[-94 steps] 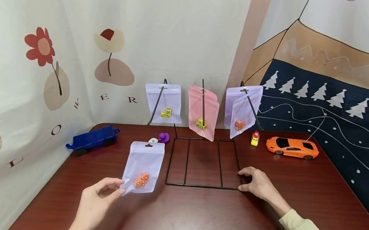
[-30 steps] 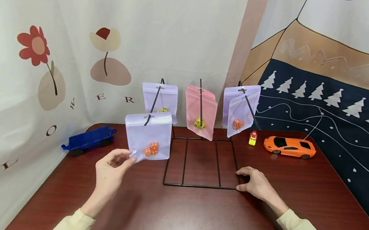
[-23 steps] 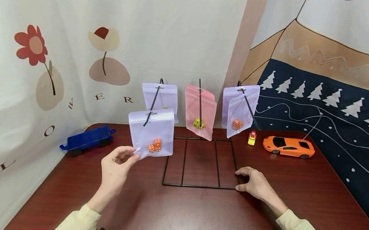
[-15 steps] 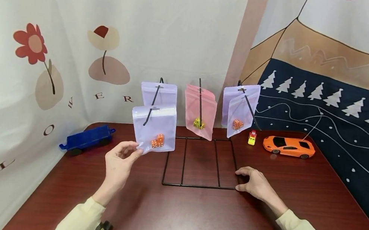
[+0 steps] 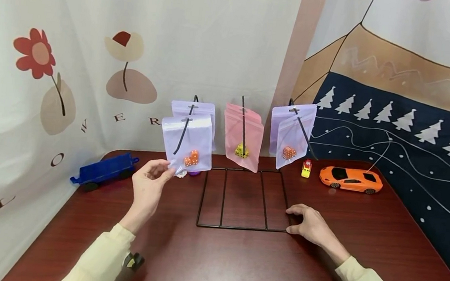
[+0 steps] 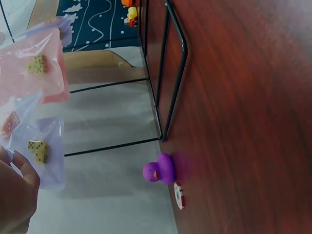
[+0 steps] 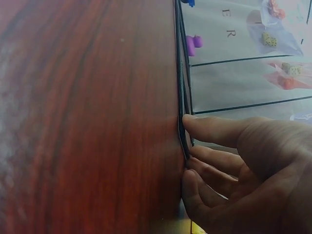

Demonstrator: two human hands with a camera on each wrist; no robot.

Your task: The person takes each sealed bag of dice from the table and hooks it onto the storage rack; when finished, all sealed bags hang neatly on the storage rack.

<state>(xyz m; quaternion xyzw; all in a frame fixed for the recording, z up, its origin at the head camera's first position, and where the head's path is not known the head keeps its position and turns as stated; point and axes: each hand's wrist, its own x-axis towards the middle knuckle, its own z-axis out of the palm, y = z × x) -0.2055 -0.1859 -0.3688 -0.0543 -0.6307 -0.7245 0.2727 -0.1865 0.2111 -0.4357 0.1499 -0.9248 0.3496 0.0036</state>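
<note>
My left hand (image 5: 147, 189) pinches the lower left corner of a lavender zip bag (image 5: 184, 136) holding orange dice (image 5: 192, 157). The left prong (image 5: 181, 138) of a black wire display rack (image 5: 240, 228) runs through the bag's hang hole and sticks out in front. Behind it on that prong hangs another lavender bag (image 5: 208, 108), whose yellow dice (image 6: 39, 150) show in the left wrist view. With thumb and fingertips, my right hand (image 5: 312, 225) holds the front right corner of the rack's base. Pink bags (image 5: 250, 134) hang on the middle prong, lavender bags (image 5: 294, 134) on the right.
Left on the wooden table (image 5: 211, 267) is a blue toy trailer (image 5: 104, 170). A purple rubber duck (image 6: 161, 169) and a white-and-red disc (image 6: 179, 196) lie beside the rack's left side. To the right stand a small toy vehicle (image 5: 306, 169) and an orange toy car (image 5: 350, 179).
My left hand has lifted the lavender bag up from in front of the rack, put its hole over the left prong and pushed it back towards the bag behind. The right hand has stayed put.
</note>
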